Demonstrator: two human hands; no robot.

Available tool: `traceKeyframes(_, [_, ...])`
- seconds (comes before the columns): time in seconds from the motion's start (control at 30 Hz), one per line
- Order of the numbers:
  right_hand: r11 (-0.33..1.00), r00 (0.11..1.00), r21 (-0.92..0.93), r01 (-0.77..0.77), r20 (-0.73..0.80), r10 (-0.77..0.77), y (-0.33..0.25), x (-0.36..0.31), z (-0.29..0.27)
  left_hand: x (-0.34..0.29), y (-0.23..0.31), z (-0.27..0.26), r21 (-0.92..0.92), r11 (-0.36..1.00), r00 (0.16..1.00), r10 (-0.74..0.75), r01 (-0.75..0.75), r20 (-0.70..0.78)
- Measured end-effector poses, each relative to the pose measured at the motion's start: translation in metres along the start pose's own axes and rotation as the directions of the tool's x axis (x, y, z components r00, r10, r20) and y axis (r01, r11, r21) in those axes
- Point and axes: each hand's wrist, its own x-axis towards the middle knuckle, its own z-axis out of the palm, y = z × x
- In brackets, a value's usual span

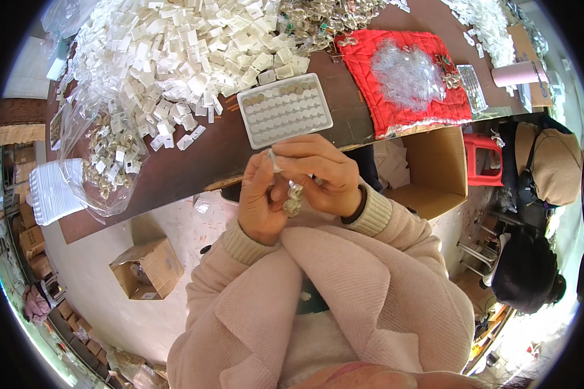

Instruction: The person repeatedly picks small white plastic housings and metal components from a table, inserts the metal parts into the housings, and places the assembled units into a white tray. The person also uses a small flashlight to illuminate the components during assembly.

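Both hands meet in front of my chest, just off the near edge of the brown table. My left hand [261, 202] is closed, thumb and fingertips pinching a small white piece [274, 160] whose exact kind is too small to tell. My right hand [328, 174] bends over it from the other side, its fingertips on the same piece. Below the right fingers hangs a small cluster of shiny gold-toned pieces [293, 200], partly hidden by the hands. Right beyond my fingers lies a white tray [326, 109] with rows of round hollows, some holding yellowish pieces.
A large heap of white plastic pieces [169, 52] covers the table's far left. Nearer lies a plastic bag of shiny parts [107, 159], beside stacked white trays [57, 189]. Clear pieces [405, 74] rest on red quilted cloth [363, 84]. Below are cardboard boxes [451, 162] and a red stool [483, 159].
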Motion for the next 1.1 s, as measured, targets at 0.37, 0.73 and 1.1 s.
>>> traceKeyframes(0.37, [1.000, 0.996, -0.029, 0.008, 0.086, -0.005, 0.002, -0.011, -0.024, 0.003, -0.007, 0.010, 0.133, 0.989, 0.998, 0.060, -0.057, -0.019])
traceKeyframes(0.73, [0.482, 0.951, -0.820, -0.309, -0.278, 0.138, 0.039, -0.033, -0.112, 0.006, -0.003, 0.012, 0.200, 0.980, 0.999, 0.029, -0.022, -0.033])
traceKeyframes(1.1, [0.591, 0.920, -0.711, -0.381, -0.358, 0.162, 0.042, -0.039, -0.119, 0.005, -0.003, 0.012, 0.214, 0.976, 0.998, 0.041, -0.031, -0.039])
